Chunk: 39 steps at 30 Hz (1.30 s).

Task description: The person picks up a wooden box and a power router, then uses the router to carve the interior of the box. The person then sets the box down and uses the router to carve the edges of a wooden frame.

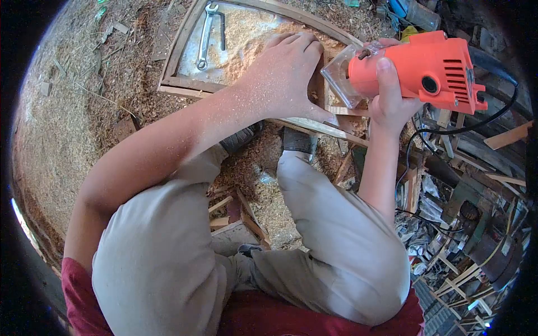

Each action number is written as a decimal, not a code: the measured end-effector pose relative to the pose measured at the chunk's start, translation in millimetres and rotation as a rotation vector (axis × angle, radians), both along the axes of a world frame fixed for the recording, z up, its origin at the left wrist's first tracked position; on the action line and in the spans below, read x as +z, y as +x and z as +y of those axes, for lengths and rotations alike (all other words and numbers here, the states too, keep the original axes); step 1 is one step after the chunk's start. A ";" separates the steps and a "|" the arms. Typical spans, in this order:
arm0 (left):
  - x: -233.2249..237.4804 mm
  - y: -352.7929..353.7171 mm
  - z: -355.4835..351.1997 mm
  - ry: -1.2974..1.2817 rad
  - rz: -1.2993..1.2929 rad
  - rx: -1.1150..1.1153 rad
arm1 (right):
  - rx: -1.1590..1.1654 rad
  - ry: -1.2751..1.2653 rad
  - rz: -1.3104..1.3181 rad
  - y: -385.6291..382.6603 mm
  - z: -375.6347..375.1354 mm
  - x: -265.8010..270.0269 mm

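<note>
My right hand (390,96) is wrapped around an orange trim router (412,70) with a clear plastic base (339,78). The router is tilted on its side at the right end of a wood-framed tray, and its cord (490,122) trails off to the right. My left hand (288,73), dusted with shavings, spans a piece of wood (318,87) in the tray, thumb on the near side and fingers on the far side. Much of that wood is hidden under the hand. The tray's wooden frame (190,84) surrounds a pale, sawdust-covered surface.
A combination wrench (205,42) and a thin dark rod (222,32) lie in the tray's left part. Sawdust and shavings (95,112) cover the ground. Scrap wood (510,134) and clutter lie at the right. My bent legs (336,224) are close below the tray.
</note>
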<state>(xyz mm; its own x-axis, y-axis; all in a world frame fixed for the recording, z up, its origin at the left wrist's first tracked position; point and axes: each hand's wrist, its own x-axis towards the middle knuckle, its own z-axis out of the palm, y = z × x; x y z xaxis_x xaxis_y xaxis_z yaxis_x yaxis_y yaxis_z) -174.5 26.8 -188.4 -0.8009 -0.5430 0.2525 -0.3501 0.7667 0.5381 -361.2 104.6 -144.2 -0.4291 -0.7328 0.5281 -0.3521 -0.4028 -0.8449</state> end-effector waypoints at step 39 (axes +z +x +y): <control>-1.6 1.7 0.0 0.027 0.025 -0.003 | -0.015 0.007 -0.002 5.3 -1.9 0.2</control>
<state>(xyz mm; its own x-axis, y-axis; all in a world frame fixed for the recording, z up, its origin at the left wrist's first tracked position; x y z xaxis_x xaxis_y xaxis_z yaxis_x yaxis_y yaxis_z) -172.8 26.8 -190.0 -0.7961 -0.5477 0.2576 -0.3341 0.7525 0.5675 -355.9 102.8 -144.0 -0.4413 -0.7296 0.5225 -0.3564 -0.3918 -0.8482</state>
